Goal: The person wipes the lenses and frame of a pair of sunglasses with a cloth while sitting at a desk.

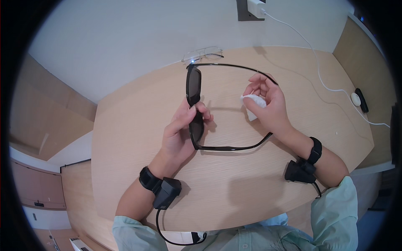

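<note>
Black sunglasses [194, 85] with dark lenses are held up over the wooden table, their temples unfolded and reaching to the right. My left hand [178, 131] grips them at the bridge between the two lenses, thumb in front and fingers behind. A crumpled white cloth or tissue [256, 104] is pinched between the thumb and fingers of my right hand [272, 106]. That hand is between the two temples, and the tip of the upper temple passes close to its fingers; whether they touch I cannot tell.
A pair of thin-framed clear eyeglasses [204, 54] lies at the table's far edge by the wall. From a white charger plug [256, 8], a white cable [318, 67] runs down the right side, near a small black object [361, 100] and a round white piece [355, 99].
</note>
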Tool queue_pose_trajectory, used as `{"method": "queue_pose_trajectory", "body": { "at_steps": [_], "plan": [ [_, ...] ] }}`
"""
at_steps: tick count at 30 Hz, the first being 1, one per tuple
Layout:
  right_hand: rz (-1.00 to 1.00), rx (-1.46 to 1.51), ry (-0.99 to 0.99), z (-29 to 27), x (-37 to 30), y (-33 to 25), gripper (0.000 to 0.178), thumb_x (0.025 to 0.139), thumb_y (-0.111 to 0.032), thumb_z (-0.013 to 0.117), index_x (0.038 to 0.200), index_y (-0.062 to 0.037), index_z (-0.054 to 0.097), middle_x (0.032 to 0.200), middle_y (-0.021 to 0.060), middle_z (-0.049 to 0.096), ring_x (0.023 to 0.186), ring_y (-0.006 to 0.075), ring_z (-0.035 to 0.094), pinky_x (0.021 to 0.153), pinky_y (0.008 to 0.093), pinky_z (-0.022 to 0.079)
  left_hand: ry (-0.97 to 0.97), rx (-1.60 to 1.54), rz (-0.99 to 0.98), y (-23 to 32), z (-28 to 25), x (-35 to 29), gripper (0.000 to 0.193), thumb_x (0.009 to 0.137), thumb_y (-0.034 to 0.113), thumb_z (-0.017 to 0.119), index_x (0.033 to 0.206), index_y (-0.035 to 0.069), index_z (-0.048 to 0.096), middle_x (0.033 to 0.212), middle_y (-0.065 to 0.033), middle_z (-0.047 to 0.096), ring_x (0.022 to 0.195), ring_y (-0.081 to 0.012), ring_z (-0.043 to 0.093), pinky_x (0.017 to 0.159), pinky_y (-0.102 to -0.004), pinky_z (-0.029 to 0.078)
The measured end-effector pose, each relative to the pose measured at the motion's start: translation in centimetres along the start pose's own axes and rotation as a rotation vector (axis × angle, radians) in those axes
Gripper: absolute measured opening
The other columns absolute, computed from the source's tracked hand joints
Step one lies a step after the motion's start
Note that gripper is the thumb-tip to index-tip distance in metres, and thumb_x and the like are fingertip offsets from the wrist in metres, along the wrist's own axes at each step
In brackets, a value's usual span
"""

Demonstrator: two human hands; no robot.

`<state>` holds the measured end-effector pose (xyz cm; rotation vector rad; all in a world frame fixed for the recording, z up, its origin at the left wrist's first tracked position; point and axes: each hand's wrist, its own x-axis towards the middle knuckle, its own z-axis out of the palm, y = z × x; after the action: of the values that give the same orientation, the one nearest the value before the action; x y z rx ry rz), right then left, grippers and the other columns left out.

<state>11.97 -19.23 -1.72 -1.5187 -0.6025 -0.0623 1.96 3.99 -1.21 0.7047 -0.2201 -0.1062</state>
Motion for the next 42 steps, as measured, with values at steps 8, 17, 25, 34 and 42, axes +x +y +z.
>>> {"method": "queue_pose_trajectory", "body": {
  "at_steps": [8,17,25,34,42],
  "plan": [
    [0.115,0.160,0.170,-0.9,0.6,0.9,0.035,0.090,0.001,0.069,0.122,-0.0034,0.056,0.103,0.0043,0.063,0.086,0.0094,0.061,0.074,0.0259,0.053,0.039,0.009,0.068,1.0,-1.0,0.7,0.027,0.104,0.026,0.068,0.128,0.013,0.069,0.141,0.0018,0.065,0.143,-0.0185,0.049,0.132,-0.0428,0.026],
    [0.232,0.021,-0.054,0.3,0.0,-0.4,0.023,0.091,-0.002,0.069,0.114,-0.0015,0.063,0.105,0.0048,0.065,0.084,0.0100,0.060,0.074,0.0263,0.051,0.152,-0.024,0.144,0.8,-1.4,1.2,0.035,0.109,0.023,0.058,0.142,0.010,0.058,0.145,-0.0023,0.062,0.152,-0.0270,0.041,0.129,-0.0423,0.033],
    [-0.146,-0.309,-0.286,0.7,-0.9,-0.2,0.021,0.085,-0.001,0.071,0.105,-0.0052,0.072,0.109,0.0075,0.073,0.099,0.0189,0.063,0.078,0.0296,0.055,0.330,0.140,0.113,0.7,0.2,1.6,0.047,0.111,0.024,0.054,0.152,0.003,0.046,0.147,-0.0092,0.060,0.147,-0.0242,0.045,0.127,-0.0389,0.034],
    [-0.251,-0.216,-0.561,0.8,-1.3,-1.5,0.018,0.081,0.002,0.067,0.096,-0.0044,0.075,0.108,0.0074,0.076,0.099,0.0229,0.066,0.073,0.0351,0.059,0.239,0.478,0.019,-0.2,0.8,1.2,0.056,0.107,0.021,0.064,0.155,0.003,0.041,0.149,-0.0139,0.057,0.137,-0.0198,0.054,0.116,-0.0357,0.043],
    [-0.182,-0.063,-0.190,-0.1,-1.3,-1.5,0.013,0.087,-0.001,0.066,0.099,-0.0016,0.071,0.084,0.0069,0.071,0.078,0.0141,0.065,0.067,0.0275,0.050,0.127,0.773,0.019,-0.9,0.4,0.9,0.077,0.089,-0.010,0.059,0.161,0.004,0.035,0.143,-0.0120,0.059,0.135,-0.0222,0.055,0.115,-0.0398,0.046]
  ]
}}
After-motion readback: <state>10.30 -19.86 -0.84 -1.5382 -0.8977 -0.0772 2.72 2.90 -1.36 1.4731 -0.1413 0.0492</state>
